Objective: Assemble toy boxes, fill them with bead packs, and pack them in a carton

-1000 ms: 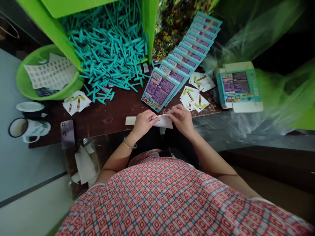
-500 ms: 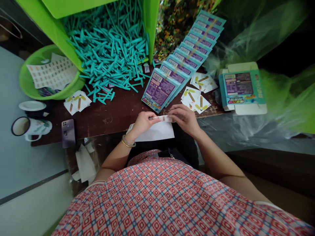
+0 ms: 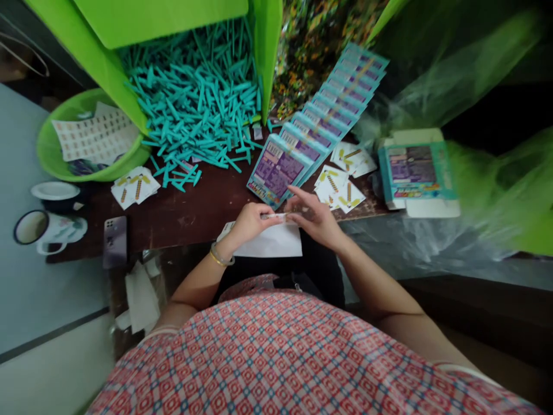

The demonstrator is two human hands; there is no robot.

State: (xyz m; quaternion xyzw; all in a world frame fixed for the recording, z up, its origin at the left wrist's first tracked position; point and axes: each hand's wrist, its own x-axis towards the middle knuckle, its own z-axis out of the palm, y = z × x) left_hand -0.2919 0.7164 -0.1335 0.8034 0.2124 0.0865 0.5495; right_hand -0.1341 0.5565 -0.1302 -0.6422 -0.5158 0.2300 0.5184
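Head view: a fanned row of flat teal boxes (image 3: 317,124) is already laid out, 1 folded box (image 3: 417,172) sits right of that row, and the heap of teal plastic pieces (image 3: 201,101) left of it looks untouched (plenty left, I'd guess). Just below the row, left hand (image 3: 247,222) and right hand (image 3: 317,219) both pinch a thin sticker strip (image 3: 276,216) over a white sheet (image 3: 272,242) at the surface edge (image 3: 173,225).

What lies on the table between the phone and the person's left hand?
In the head view, only bare dark tabletop lies between the phone and the left hand, which pinches a small strip.
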